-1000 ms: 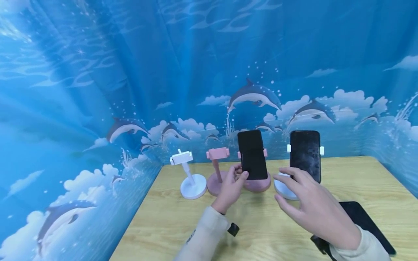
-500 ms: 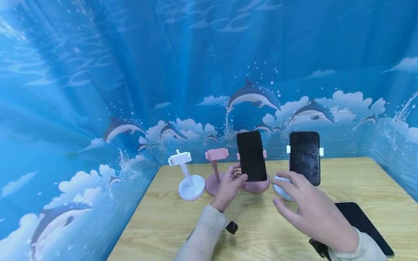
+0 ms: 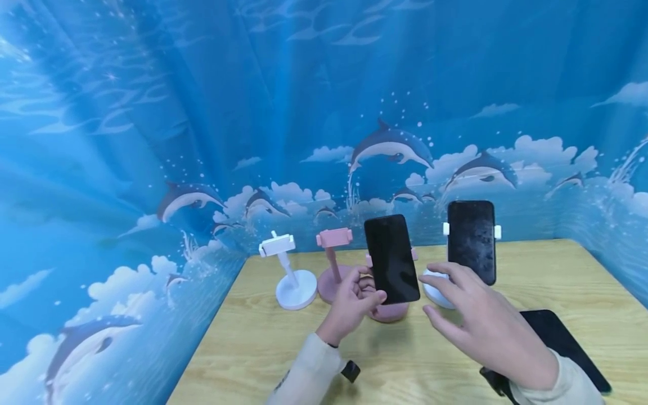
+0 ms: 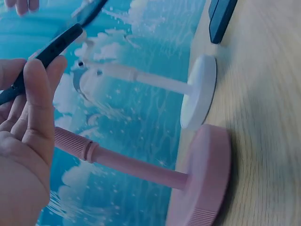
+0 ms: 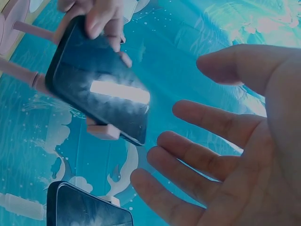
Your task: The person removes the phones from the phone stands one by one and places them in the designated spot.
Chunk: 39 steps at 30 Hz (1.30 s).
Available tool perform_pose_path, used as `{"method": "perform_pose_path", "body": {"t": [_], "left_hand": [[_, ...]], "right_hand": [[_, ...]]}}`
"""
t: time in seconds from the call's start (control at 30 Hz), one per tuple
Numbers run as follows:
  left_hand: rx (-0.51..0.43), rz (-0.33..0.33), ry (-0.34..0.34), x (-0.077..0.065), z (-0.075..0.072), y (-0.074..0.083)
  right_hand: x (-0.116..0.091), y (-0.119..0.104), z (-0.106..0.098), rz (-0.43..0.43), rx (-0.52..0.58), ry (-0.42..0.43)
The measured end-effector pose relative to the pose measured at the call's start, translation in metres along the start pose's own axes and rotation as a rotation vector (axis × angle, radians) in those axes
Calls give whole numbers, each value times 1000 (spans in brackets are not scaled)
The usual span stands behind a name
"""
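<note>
My left hand [image 3: 351, 304] pinches the lower left edge of a black phone [image 3: 392, 259], thumb on its screen and fingers behind. Pink clamp ends of a phone stand [image 3: 390, 313] show at both sides of this phone. The stand's round pink base [image 4: 207, 169] and post appear in the left wrist view. With fingers spread, my right hand [image 3: 488, 323] hovers to the right, holding nothing; its palm [image 5: 254, 155] faces the phone in the right wrist view. Behind that hand, a second black phone [image 3: 471, 239] is upright in a white stand [image 3: 437, 289].
Left of the hands stand a white stand [image 3: 296, 288] and another pink stand [image 3: 334, 239], both without phones. A further dark phone-like slab [image 3: 564, 343] lies on the wooden table [image 3: 243, 349] under my right forearm. A blue dolphin-print curtain [image 3: 283, 112] hangs behind.
The gripped phone and its pink stand have come nearer to me, and the phone leans more to one side. My left hand came back with it; the right hand stays almost still.
</note>
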State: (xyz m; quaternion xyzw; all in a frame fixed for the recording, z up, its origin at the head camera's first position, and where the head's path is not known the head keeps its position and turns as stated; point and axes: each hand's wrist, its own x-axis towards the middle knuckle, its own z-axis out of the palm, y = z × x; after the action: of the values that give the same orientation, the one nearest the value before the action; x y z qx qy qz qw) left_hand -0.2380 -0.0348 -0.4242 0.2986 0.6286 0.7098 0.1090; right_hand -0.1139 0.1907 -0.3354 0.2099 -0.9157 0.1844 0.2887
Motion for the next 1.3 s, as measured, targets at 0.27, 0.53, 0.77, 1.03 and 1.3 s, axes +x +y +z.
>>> {"method": "perform_pose_path", "body": {"t": [0.27, 0.53, 0.77, 1.03, 1.3], "left_hand": [[-22, 55, -117, -33, 10, 21], [-57, 125, -149, -58, 21, 24], [-75, 124, -181, -71, 24, 20], [128, 22, -178, -72, 15, 31], [702, 4, -117, -57, -12, 76]], "right_hand": [[0, -1, -1, -13, 2, 16], [-1, -2, -1, 38, 1, -6], [-1, -5, 0, 57, 5, 1], [-2, -7, 3, 29, -11, -17], [-3, -8, 7, 36, -8, -40]]}}
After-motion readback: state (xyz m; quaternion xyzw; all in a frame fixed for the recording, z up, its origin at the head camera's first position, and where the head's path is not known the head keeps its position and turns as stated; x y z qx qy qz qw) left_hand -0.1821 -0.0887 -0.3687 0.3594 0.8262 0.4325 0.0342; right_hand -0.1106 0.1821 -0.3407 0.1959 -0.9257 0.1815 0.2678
